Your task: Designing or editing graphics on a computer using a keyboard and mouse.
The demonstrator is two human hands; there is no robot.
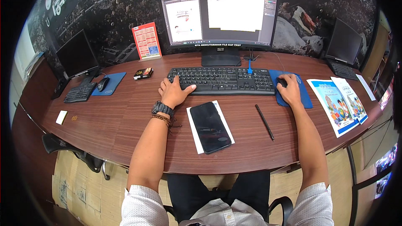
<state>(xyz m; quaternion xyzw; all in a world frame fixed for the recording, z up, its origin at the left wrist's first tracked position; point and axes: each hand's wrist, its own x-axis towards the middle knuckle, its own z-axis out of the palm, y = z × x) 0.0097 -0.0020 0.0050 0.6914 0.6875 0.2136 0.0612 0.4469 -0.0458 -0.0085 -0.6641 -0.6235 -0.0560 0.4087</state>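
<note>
Rest left hand (173, 93), spread open, lightly on keyboard (226, 79). Steer mouse (283, 82) gently with right hand (289, 91) wrapped over it.

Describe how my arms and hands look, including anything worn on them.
Your left sleeve and right sleeve are short and whitish, with a fine pattern of small dark dots. On the left wrist sit a chunky black watch and a brown beaded bracelet with dark loose cord ends. Nothing is worn on the right wrist. Neither the left hand nor the right hand wears a glove.
</note>
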